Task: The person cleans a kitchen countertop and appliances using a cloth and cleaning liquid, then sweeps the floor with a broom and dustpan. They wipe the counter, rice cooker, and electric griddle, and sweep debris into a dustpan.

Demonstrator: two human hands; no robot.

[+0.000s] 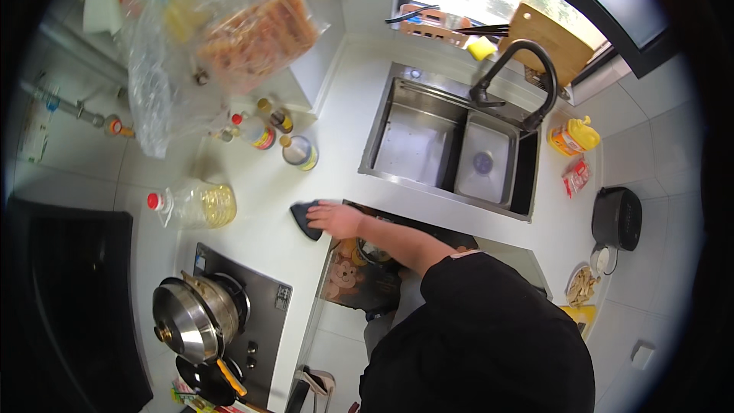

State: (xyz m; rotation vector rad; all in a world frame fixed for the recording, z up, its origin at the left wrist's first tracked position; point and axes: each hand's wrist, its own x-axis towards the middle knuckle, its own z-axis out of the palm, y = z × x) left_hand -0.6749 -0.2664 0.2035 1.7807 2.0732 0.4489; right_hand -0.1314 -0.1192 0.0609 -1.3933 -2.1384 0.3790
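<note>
My right hand (338,220) lies palm down on a dark cloth (307,219), with its fingers over the folded fabric. The cloth rests on the white countertop (269,241) near its front edge, between the sink and the stove. Out of view is my left hand. Behind the cloth stand several sauce bottles, the closest a bottle with a yellow cap (300,153). Further left is a large clear jug of yellow oil (200,206) with a red cap.
A stainless steel double sink (421,137) with a black faucet (545,57) is set into the counter. A lidded steel pot (189,321) and a black pan (200,376) sit on the gas stove (269,321). Plastic bags (172,69) crowd the upper left. A yellow dispenser bottle (573,136) stands right.
</note>
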